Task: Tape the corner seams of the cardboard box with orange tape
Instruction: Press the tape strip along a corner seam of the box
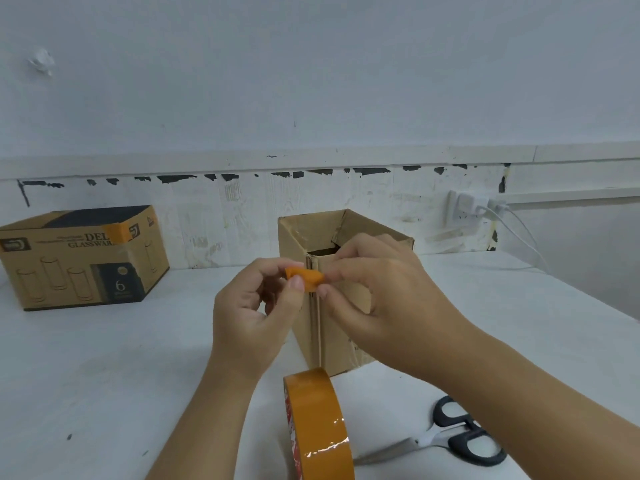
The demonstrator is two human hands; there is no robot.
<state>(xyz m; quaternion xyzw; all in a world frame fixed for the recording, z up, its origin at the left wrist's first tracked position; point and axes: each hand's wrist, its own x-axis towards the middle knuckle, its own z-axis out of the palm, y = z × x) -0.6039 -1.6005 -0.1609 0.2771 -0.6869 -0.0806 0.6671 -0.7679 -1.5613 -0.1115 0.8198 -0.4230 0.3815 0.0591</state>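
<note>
At the near corner of the cardboard box [332, 306], close to its open top, both hands meet over a short piece of orange tape [306, 277]. From the head view, the left hand [256, 306] has its fingers [297, 282] curled, thumb and forefinger pinching the left end of the piece. The right hand [374, 289] pinches the other end, its fingers bent and resting against the box corner. The piece looks creased and folded, not yet flat on the cardboard. The box stands upright on the white counter [104, 375], brown, flaps open, its vertical corner seam bare below the hands. Just in front of the box stands the orange tape roll [318, 424] on edge. Scissors [450, 434] lie right of the roll. A printed glassware carton [83, 258] sits well left of the box, against the wall.
</note>
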